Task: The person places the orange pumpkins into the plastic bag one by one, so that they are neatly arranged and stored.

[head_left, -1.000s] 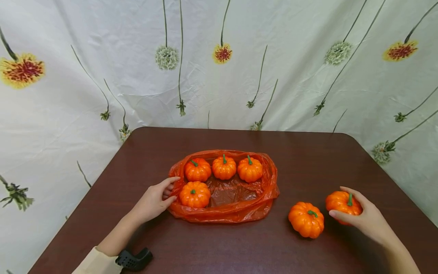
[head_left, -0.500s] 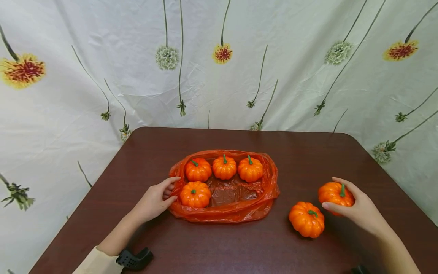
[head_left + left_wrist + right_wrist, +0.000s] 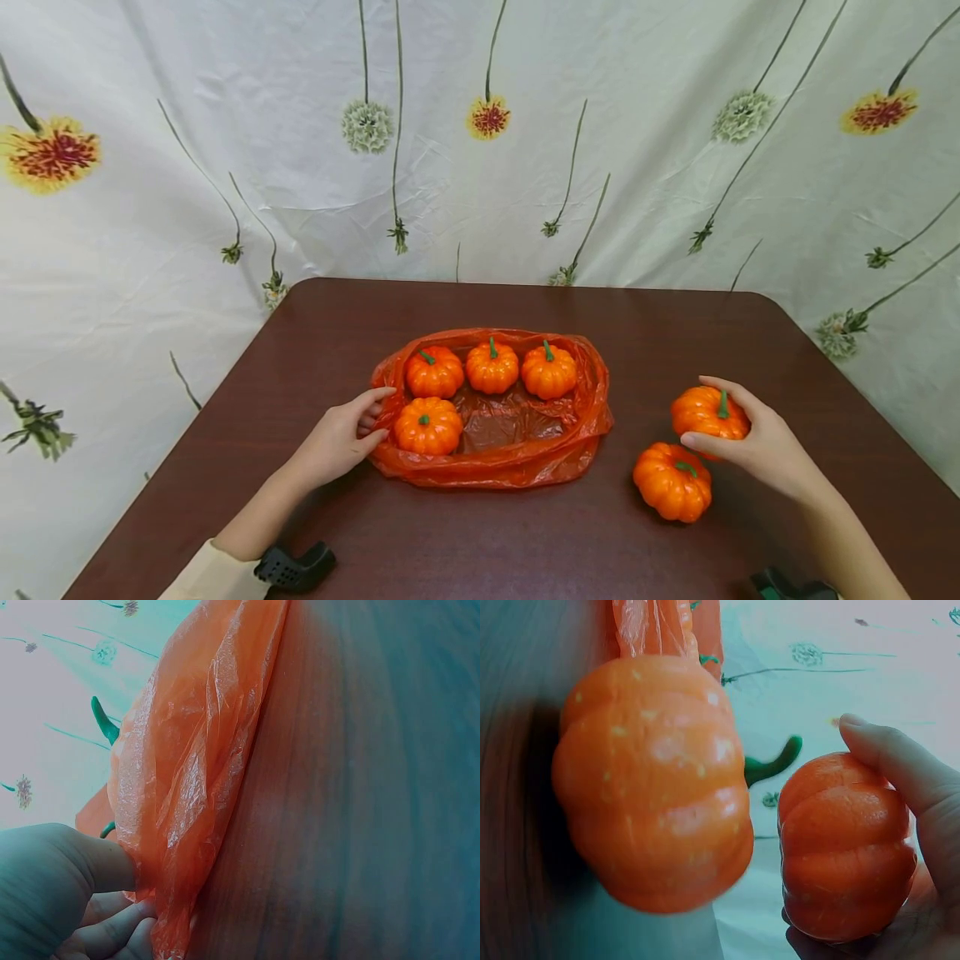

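An orange plastic bag [image 3: 517,472] lies with its mouth spread wide. Inside sit several small orange pumpkins, three in a back row and one pumpkin [image 3: 427,427] at the front left. My left hand [image 3: 337,437] pinches the bag's left rim between thumb and fingers; the left wrist view shows the thumb [image 3: 109,864] at the plastic. To the right of the bag, my right hand [image 3: 772,446] grips a pumpkin [image 3: 701,410] by its sides, its green stem uncovered. Another pumpkin [image 3: 670,487] rests on the table just in front of it, large and close in the right wrist view.
Everything stands on a dark brown table [image 3: 480,542] with rounded far corners. Behind it hangs a white cloth [image 3: 465,192] printed with flowers. A black wrist strap [image 3: 296,568] is on the left forearm.
My right hand has carried its pumpkin leftward and slightly farther back, now behind the pumpkin on the table. The left hand and the bag have stayed put.
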{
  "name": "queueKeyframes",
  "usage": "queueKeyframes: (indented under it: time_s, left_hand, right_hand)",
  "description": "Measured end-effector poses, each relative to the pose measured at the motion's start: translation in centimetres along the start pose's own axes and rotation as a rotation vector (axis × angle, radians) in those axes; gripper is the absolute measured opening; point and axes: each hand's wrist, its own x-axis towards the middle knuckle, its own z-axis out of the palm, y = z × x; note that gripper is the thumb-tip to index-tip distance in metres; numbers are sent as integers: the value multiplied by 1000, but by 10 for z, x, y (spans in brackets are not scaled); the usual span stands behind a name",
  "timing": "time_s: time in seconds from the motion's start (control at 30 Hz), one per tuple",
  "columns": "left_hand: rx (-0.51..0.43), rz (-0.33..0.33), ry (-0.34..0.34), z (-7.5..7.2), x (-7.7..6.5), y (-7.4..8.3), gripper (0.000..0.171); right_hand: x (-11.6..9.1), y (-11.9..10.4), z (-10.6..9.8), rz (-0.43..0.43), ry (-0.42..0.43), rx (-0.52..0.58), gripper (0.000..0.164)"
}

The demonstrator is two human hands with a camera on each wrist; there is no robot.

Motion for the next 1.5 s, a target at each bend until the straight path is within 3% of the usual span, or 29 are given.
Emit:
queueKeyframes:
  time_s: [0.87,1.13,1.5]
  left_hand:
    - [-5,18,8,-2,-2,2,51]
    - [1,1,10,-3,-1,3,51]
    - [-7,-18,-1,-2,-1,2,51]
  right_hand:
    - [23,-36,36,-102,-115,67,71]
    - [28,-49,42,-165,-145,79,72]
    - [35,-59,56,-186,-171,126,70]
